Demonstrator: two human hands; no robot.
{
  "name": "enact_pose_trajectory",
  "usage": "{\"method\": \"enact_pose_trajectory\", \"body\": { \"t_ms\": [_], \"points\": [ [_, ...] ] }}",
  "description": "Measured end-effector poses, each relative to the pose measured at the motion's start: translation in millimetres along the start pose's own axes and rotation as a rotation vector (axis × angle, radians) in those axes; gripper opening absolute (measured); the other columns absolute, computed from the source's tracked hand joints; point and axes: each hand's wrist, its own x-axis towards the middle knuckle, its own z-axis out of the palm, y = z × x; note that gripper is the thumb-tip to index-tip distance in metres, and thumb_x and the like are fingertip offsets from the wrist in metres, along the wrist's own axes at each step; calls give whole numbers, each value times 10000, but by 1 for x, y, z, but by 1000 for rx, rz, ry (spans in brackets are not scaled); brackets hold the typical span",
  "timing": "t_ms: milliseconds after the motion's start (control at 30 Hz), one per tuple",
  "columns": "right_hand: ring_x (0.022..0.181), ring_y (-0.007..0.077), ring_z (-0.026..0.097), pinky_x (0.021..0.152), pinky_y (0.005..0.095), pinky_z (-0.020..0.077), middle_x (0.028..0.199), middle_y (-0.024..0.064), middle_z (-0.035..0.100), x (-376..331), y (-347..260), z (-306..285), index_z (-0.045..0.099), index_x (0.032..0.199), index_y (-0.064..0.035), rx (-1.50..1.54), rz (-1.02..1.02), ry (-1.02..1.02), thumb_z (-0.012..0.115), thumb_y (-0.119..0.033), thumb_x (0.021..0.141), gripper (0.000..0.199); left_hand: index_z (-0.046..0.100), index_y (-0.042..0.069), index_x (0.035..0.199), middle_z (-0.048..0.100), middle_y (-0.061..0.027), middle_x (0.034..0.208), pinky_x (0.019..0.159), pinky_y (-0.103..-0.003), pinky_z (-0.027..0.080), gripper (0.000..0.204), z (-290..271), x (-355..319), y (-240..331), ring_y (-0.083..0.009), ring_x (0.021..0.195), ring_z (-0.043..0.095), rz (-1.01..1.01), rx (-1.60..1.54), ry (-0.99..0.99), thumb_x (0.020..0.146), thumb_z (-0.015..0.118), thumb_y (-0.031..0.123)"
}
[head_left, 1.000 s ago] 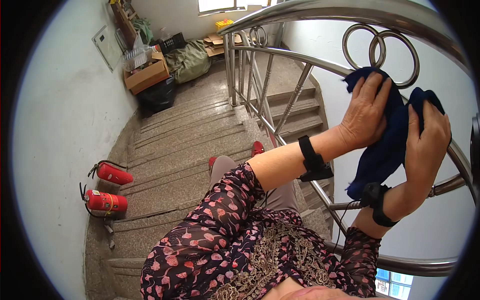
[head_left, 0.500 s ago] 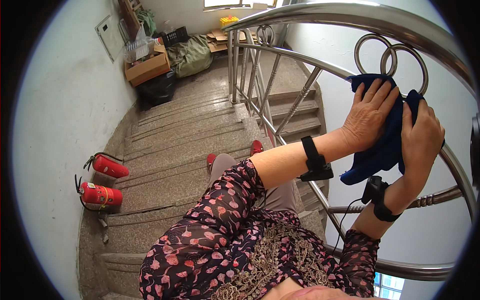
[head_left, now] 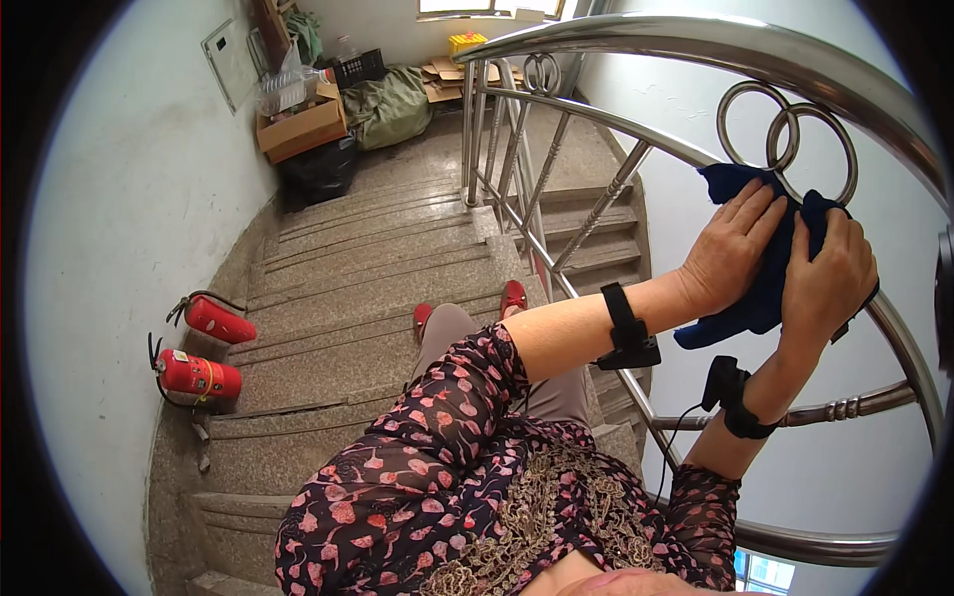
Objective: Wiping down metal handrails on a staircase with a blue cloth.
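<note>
A dark blue cloth point(head_left: 763, 283) is draped over the middle rail of the metal banister, just below two linked rings point(head_left: 783, 127). My left hand point(head_left: 733, 248) is on the cloth, its fingers close together and curled over the rail's upper side. Beside it, my right hand point(head_left: 830, 268) grips the cloth around the same rail, a little farther right. Part of the cloth hangs down beneath my left hand. The thumb of my left hand is hidden. Each wrist wears a black strap with a small device.
The shiny handrail point(head_left: 696, 38) curves above my hands. Stone stairs point(head_left: 368, 258) run down ahead, and another flight lies beyond the banister. Two red fire extinguishers point(head_left: 204, 377) stand by the left wall. A cardboard box point(head_left: 303, 127), a green sack point(head_left: 386, 107) and a black bag crowd the landing.
Both hands remain on the cloth. My left hand's spread fingers have drawn together and shifted slightly down, and the cloth has bunched a little. The whole view has shifted slightly.
</note>
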Motion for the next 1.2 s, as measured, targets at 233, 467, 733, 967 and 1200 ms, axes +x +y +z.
{"method": "enact_pose_trajectory", "body": {
  "t_ms": [233,467,733,967,1200],
  "points": [
    [877,264,588,848,392,439,879,78,613,-7,-1,4,623,914,-43,40,4,109,695,-228,820,219,531,-34,1202,503,-213,1227,981,-429,399,439,-4,3,0,-381,1197,461,42,65,-38,773,559,52],
    [922,308,597,911,422,447,950,114,632,-49,-31,31,621,947,-11,454,34,309,695,-158,811,214,486,-44,1240,476,-212,1238,935,-403,452,473,2,-30,-8,-370,1153,489,33,109,-7,795,567,92],
    [879,275,637,793,356,510,986,147,648,-92,-49,62,568,1075,32,798,618,268,654,-308,882,401,433,-21,1266,556,-228,1121,811,-412,494,501,4,-58,-11,-400,930,588,-480,-256,-223,823,615,123],
    [944,322,642,820,380,510,1042,196,643,-104,-53,69,526,1172,40,928,644,57,662,-342,868,506,472,28,1219,596,-217,1042,796,-377,485,429,3,-77,-24,-367,933,608,-468,-346,-191,814,606,74],
    [864,340,645,775,398,502,962,178,644,-126,-61,84,526,1123,13,953,642,-98,709,-268,821,451,466,44,1198,593,-201,1057,829,-376,472,416,2,-110,-34,-360,967,594,-564,-327,-245,812,615,83]
  ]
}}
